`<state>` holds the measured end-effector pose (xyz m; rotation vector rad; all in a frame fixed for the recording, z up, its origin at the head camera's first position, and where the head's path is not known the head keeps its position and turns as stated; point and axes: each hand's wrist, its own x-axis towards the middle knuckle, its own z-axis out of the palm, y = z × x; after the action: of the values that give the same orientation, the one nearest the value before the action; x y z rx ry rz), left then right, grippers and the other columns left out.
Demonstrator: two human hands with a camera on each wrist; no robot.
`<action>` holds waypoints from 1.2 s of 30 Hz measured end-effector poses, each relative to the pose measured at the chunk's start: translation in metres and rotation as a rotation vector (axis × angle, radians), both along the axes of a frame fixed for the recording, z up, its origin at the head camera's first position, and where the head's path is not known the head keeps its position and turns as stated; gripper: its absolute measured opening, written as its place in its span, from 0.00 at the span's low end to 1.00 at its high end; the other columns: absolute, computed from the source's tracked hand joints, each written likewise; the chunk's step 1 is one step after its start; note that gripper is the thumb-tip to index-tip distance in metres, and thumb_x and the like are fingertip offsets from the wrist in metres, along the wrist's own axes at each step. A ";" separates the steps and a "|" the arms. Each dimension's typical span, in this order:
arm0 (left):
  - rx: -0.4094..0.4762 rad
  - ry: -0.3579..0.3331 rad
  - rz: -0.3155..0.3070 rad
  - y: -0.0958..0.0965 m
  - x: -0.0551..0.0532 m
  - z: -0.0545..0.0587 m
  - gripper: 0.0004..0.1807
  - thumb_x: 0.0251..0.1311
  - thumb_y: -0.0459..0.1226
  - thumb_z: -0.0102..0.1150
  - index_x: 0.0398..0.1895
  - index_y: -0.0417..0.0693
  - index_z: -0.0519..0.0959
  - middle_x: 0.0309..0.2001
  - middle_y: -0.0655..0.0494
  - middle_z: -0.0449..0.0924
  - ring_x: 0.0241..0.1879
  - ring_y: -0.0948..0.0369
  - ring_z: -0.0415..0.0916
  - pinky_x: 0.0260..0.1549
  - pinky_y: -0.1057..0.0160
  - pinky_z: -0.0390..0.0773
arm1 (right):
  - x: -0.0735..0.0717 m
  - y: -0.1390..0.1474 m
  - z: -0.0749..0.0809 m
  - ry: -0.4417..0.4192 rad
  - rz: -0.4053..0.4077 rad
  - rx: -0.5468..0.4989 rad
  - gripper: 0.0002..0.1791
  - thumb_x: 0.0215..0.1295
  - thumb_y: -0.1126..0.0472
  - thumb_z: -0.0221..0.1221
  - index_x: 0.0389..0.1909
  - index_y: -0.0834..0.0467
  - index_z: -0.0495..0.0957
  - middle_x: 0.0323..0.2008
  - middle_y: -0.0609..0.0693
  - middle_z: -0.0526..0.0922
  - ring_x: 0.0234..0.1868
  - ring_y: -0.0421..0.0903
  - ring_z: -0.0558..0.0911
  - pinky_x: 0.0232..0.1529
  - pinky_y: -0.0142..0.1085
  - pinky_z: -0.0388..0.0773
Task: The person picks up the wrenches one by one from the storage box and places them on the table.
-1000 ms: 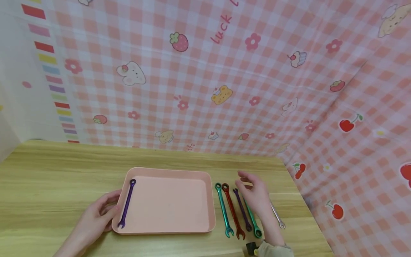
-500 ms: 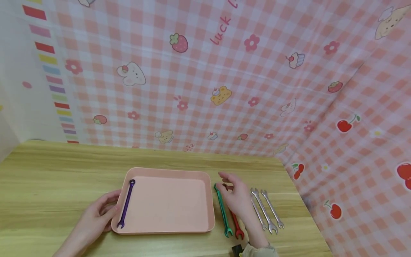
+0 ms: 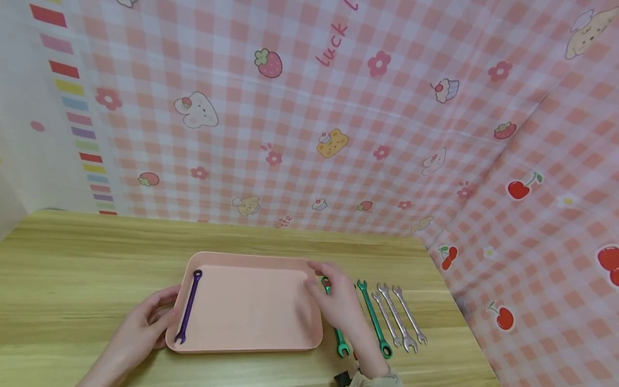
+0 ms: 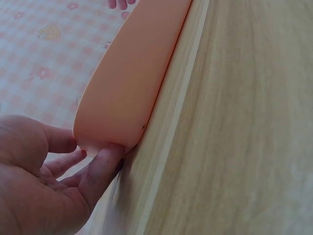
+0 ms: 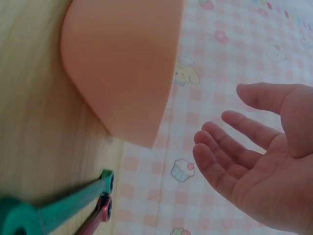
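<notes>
A shallow pink tray (image 3: pixel 251 309) sits on the table, with a purple combination wrench (image 3: pixel 189 306) lying along its left side. My left hand (image 3: pixel 142 322) holds the tray at its near left corner, thumb against the outer wall. Over the tray's right edge hovers my right hand (image 3: pixel 336 298), its fingers loosely bent and holding nothing in the right wrist view. Beneath it, partly covered, are a teal wrench (image 3: pixel 342 344) and a red wrench (image 5: pixel 100 215). To their right lies a green wrench (image 3: pixel 374 317), then several silver wrenches (image 3: pixel 396 317).
The wooden table (image 3: pixel 121 242) runs back to a pink checked cloth (image 3: pixel 290 107) hung behind it. More of this cloth (image 3: pixel 556 226) closes off the right side. A small black object (image 3: pixel 342 379) shows by the right sleeve (image 3: pixel 374 379).
My right hand has moved left, from above the wrenches to the tray's right edge, uncovering the green and silver wrenches. The left hand stays at the tray's corner.
</notes>
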<state>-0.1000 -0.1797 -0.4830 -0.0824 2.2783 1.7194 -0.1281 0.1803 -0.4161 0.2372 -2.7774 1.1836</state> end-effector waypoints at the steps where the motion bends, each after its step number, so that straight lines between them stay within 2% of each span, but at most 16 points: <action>1: 0.002 0.000 0.000 0.000 0.000 0.000 0.31 0.82 0.36 0.48 0.82 0.38 0.55 0.75 0.28 0.67 0.45 0.84 0.75 0.39 0.67 0.89 | 0.000 -0.002 0.000 0.002 0.001 0.003 0.19 0.74 0.60 0.64 0.62 0.58 0.83 0.59 0.56 0.86 0.60 0.54 0.83 0.58 0.53 0.86; 10: 0.014 0.014 0.005 0.000 0.001 0.001 0.31 0.81 0.35 0.48 0.82 0.37 0.56 0.75 0.27 0.67 0.45 0.83 0.76 0.38 0.67 0.89 | 0.001 -0.021 0.006 0.003 0.047 -0.063 0.19 0.73 0.61 0.65 0.63 0.59 0.82 0.59 0.58 0.86 0.59 0.55 0.83 0.60 0.55 0.86; 26: 0.006 -0.001 0.002 0.000 0.001 0.004 0.31 0.81 0.35 0.48 0.82 0.38 0.55 0.76 0.28 0.65 0.45 0.82 0.76 0.38 0.67 0.89 | 0.004 -0.055 0.012 0.027 0.104 -0.034 0.20 0.71 0.61 0.66 0.63 0.57 0.83 0.60 0.55 0.86 0.58 0.52 0.83 0.59 0.50 0.88; 33: 0.015 0.001 0.010 0.000 0.002 0.004 0.31 0.81 0.35 0.48 0.82 0.37 0.56 0.75 0.28 0.66 0.45 0.82 0.76 0.38 0.67 0.89 | 0.003 -0.069 0.011 0.004 0.169 -0.074 0.20 0.72 0.62 0.65 0.63 0.59 0.82 0.61 0.55 0.86 0.59 0.53 0.83 0.59 0.53 0.86; 36: 0.022 0.007 0.013 0.001 0.002 0.003 0.31 0.81 0.35 0.48 0.82 0.38 0.56 0.76 0.28 0.65 0.45 0.83 0.76 0.38 0.67 0.88 | 0.003 -0.073 0.011 0.007 0.188 -0.059 0.20 0.72 0.62 0.65 0.63 0.60 0.82 0.61 0.55 0.87 0.59 0.54 0.84 0.59 0.52 0.87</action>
<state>-0.0981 -0.1784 -0.4797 -0.0869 2.2678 1.7537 -0.1247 0.1068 -0.4055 0.5056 -2.7582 1.3000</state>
